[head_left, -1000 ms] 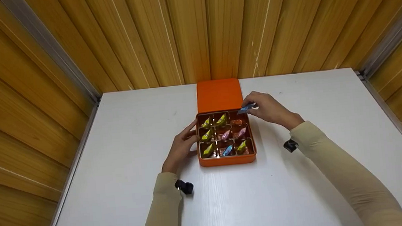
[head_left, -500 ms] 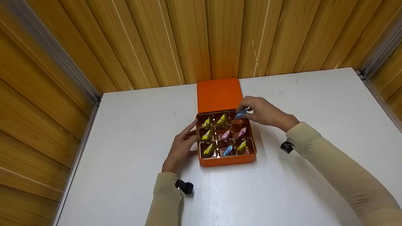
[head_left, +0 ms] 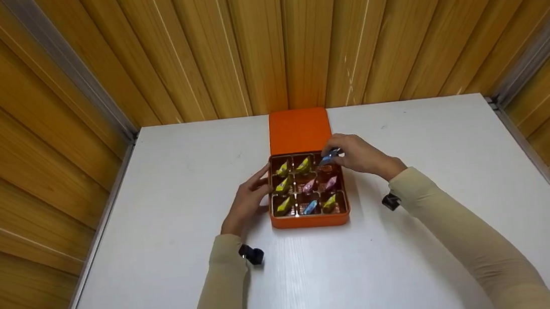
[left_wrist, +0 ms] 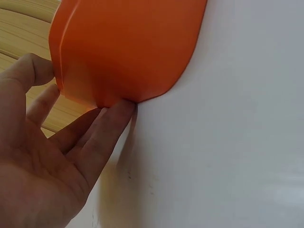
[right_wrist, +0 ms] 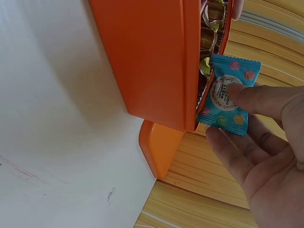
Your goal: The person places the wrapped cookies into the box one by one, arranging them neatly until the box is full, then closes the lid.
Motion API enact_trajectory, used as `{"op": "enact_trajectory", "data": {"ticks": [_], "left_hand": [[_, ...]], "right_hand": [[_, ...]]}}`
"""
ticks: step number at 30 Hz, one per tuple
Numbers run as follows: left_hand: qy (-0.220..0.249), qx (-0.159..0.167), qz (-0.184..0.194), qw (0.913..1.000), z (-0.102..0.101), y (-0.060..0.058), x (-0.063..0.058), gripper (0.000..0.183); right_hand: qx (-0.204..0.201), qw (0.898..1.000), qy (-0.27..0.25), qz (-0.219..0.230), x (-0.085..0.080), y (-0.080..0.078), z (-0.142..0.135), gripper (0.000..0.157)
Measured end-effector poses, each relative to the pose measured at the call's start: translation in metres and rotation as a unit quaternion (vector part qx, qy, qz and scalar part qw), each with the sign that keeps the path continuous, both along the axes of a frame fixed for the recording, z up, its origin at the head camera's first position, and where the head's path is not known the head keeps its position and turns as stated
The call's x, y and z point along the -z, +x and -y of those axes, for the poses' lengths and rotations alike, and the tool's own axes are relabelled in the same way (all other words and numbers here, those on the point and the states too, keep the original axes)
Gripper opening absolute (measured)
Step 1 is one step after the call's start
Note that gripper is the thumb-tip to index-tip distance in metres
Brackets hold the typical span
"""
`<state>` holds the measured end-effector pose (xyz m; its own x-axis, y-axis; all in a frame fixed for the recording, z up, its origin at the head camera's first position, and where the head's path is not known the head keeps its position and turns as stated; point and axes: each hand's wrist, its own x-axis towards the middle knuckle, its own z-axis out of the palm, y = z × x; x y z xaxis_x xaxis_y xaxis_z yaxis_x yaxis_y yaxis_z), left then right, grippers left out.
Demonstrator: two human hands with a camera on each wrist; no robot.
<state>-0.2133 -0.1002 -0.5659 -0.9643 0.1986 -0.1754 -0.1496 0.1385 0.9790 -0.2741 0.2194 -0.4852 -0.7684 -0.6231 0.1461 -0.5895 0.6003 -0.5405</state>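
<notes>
An orange box (head_left: 310, 220) stands on the white table, with its inside divided into small compartments. My right hand (head_left: 363, 157) pinches a blue wrapped candy (right_wrist: 221, 105) between thumb and fingers, over the back right compartment. The wrapper carries coloured dots and a round white label in the right wrist view. Straight fingers of my left hand (head_left: 247, 202) touch the left side of the box; in the left wrist view the fingertips (left_wrist: 124, 108) press at its lower edge. Yellow-green candies (head_left: 285, 206), pink candies (head_left: 331, 183) and another blue candy (head_left: 310, 207) lie in the other compartments.
The orange lid (head_left: 300, 131) lies folded back behind the box, towards the rear edge of the white table (head_left: 197, 182). Wood-patterned panels (head_left: 254, 45) rise behind and at both sides.
My right hand has moved left and slightly down, bringing the blue candy from the box's back right corner over the compartment there. My left hand stays at the box's side.
</notes>
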Motion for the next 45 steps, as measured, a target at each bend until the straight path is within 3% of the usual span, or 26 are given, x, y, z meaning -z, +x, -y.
{"op": "enact_trajectory", "data": {"ticks": [6, 26, 35, 45], "left_hand": [[0.013, -0.004, 0.008, 0.9999, 0.000, -0.001, 0.001, 0.064], [0.021, 0.002, 0.003, 0.9998, 0.001, 0.000, 0.005, 0.064], [0.015, -0.008, 0.003, 0.9999, 0.000, 0.000, 0.003, 0.064], [0.012, -0.011, 0.010, 0.9998, -0.001, 0.001, 0.003, 0.063]], "right_hand": [[0.008, 1.000, 0.003, 0.021, 0.001, 0.000, 0.001, 0.021], [-0.001, 1.000, -0.009, 0.022, 0.005, 0.002, 0.000, 0.022], [0.015, 0.999, -0.004, 0.035, 0.008, 0.001, 0.001, 0.022], [0.034, 0.998, -0.042, 0.037, 0.011, 0.001, -0.001, 0.018]]}}
